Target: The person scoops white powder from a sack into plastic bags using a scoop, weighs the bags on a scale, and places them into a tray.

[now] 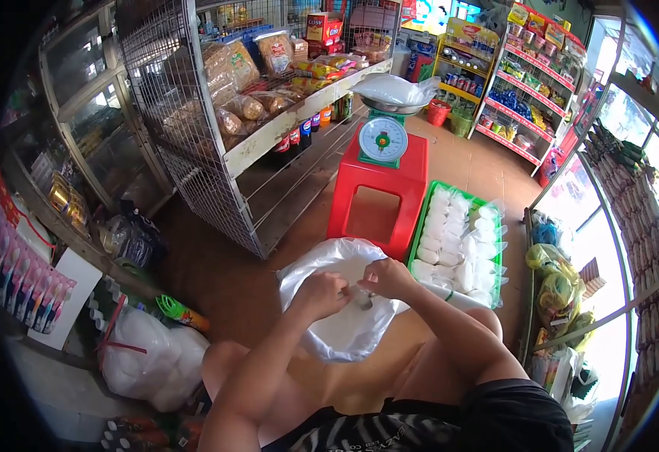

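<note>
Shop flr (461,162) | wht plastic sack (305,267): mouth up, axis approx vert | hands (325,296) at mouth, fingers curled, grip unclear

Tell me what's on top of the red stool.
A green scale stands there, with a filled plastic bag in its pan. The bag covers the pan's floor; the stool seat directly beneath the scale can't be seen.

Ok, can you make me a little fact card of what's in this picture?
left hand: fingers curled, over the open white plastic sack
right hand: beside the left one, fingers bent; what they hold is hard to tell
dial scale: on the red plastic stool, with a plastic bag on top
green tray: right of the stool, holds small white-filled bags
wire-mesh rack: holds packaged bread
</note>
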`<state>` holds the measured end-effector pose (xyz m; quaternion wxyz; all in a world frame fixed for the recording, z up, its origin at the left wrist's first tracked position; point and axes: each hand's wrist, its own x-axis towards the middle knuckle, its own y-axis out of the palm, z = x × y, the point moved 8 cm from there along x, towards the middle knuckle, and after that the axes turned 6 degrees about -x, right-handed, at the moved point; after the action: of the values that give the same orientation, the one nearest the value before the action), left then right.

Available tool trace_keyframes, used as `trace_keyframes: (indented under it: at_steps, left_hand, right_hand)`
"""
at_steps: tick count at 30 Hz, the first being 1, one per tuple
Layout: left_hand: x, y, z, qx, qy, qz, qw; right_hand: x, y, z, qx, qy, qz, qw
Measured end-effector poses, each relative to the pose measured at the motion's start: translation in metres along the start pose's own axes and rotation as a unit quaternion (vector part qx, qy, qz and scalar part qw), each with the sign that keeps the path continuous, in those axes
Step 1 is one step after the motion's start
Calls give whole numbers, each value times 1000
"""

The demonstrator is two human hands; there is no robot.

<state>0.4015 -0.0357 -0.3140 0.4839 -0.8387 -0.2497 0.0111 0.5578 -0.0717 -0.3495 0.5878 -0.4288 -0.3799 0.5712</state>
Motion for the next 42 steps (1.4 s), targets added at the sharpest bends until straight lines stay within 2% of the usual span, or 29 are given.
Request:
trace_keyframes:
  at_steps: [6,8,10,12,14,24,26,28,30,33,35,36,37,38,39,40,41,42]
  left_hand:
    - [-2,3,-6,-33,41,12,999]
    - [-5,5,-5,-29,45,15,998]
    - [-8,11,3,5,3,58,998]
    - [-9,13,4,5,9,58,998]
    - [-11,10,0,6,15,60,998]
    - [-34,-24,-33,-13,14,34,999]
    - [-35,-28,-46,-15,26,23,999]
    - [-37,-31,-61,-37,30,22,999]
    - [-40,-30,-68,-42,37,13,998]
    - [-42,-20,-66,-49,41,15,998]
    - [-39,-12,-63,-49,41,22,998]
    - [-38,-4,-56,-47,11,49,998]
    - [-37,5,-49,-45,-19,77,996]
    - [-37,10,-46,-26,-5,88,996]
    - [-35,14,-43,-24,-2,91,996]
    - [-34,22,-38,-29,-4,108,994]
    - [-30,29,-34,-35,-5,122,992]
    - [-28,29,-33,-13,-25,146,989]
  right_hand:
    - [3,9,1,-15,-14,2,1000]
    - [4,17,1,-21,-4,57,998]
    - [3,22,1,-24,-25,58,998]
    - [5,31,-5,-26,-46,61,997]
    - [2,65,-6,-61,-94,228,967]
    - [-39,57,-1,-50,-87,246,964]
    - [-52,57,-2,-58,-53,284,956]
    - [-62,52,4,-67,-51,269,959]
    - [-72,42,18,-74,-55,254,963]
    - [-79,25,28,-89,-97,293,947]
    - [-70,4,19,-94,-104,277,950]
    - [-62,-16,17,-93,-101,270,953]
    - [-53,-41,6,-86,-61,249,963]
    - [-41,-69,-3,-77,-54,216,972]
    - [-26,-103,-7,-166,-98,149,970]
    - [4,-125,-38,-193,-155,59,967]
    - [10,-174,-39,-172,-146,-40,973]
    - [22,-217,-50,-167,-64,-87,980]
